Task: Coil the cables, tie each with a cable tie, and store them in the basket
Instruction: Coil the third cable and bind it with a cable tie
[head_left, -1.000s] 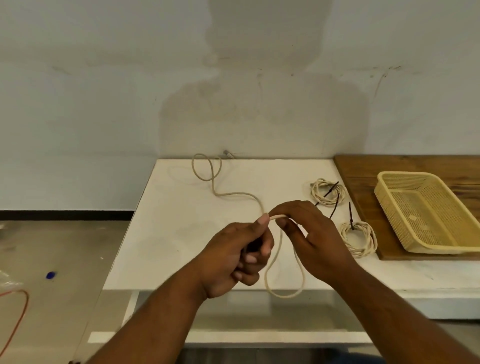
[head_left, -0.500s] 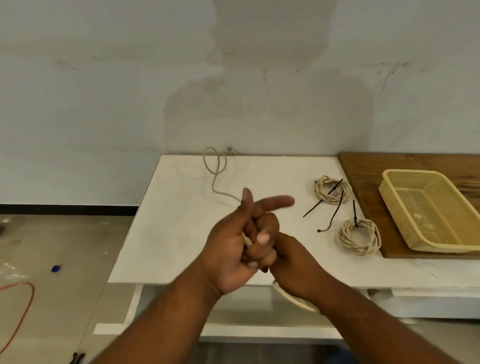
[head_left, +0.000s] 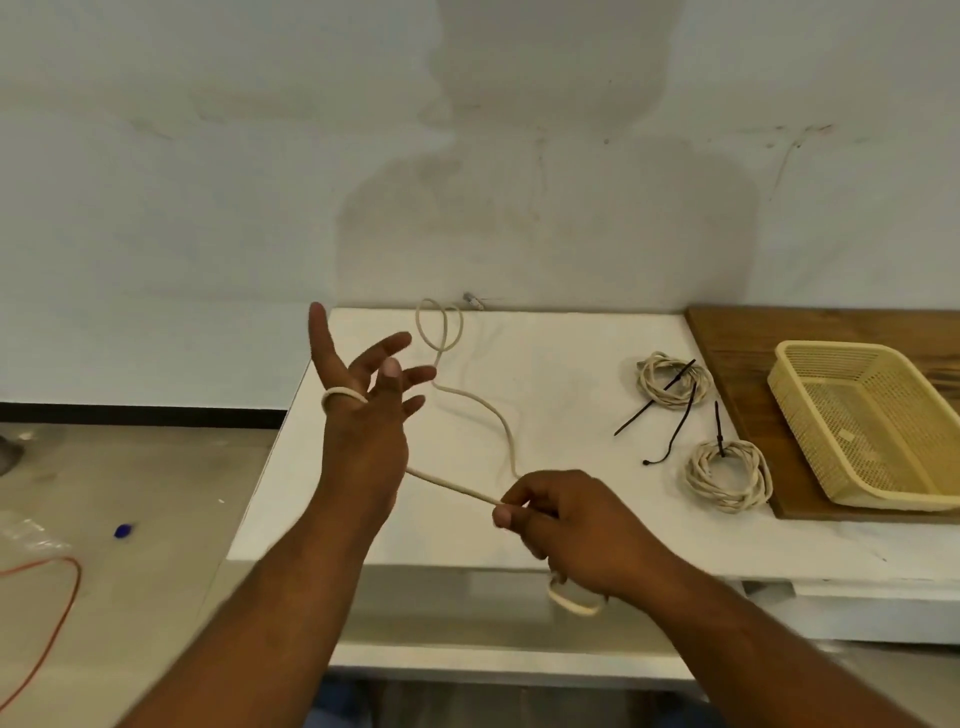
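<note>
The left hand (head_left: 358, 415) is raised above the counter's (head_left: 545, 395) left edge with its fingers (head_left: 387, 348) spread wide; 1 turn of the cream cable (head_left: 498, 421) is looped around the base of the thumb. From that hand the cable runs taut down to the right hand (head_left: 566, 525), whose fingers are pinching it between thumb and forefinger, just above the counter's front edge. A short loop of the same cable hangs below the right hand, past the front edge. The rest of the cable snakes across the white counter toward the back edge, where it forms 1 small loop near the wall.

Toward the counter's right side lie 2 coiled cables. The far coil (head_left: 672, 384) sits nearer the back with 2 loose black cable ties (head_left: 675, 415) lying across it and trailing onto the counter. The near coil (head_left: 727, 475) lies closer to the front edge, with 1 black tie (head_left: 719, 436) standing up from it. A wooden board (head_left: 737, 364) covers the counter's right end, and 1 yellow plastic basket (head_left: 810, 358) rests on it, with no coil inside.

On the floor to the left are 1 orange wire (head_left: 57, 613) and 1 small blue object (head_left: 123, 530).
</note>
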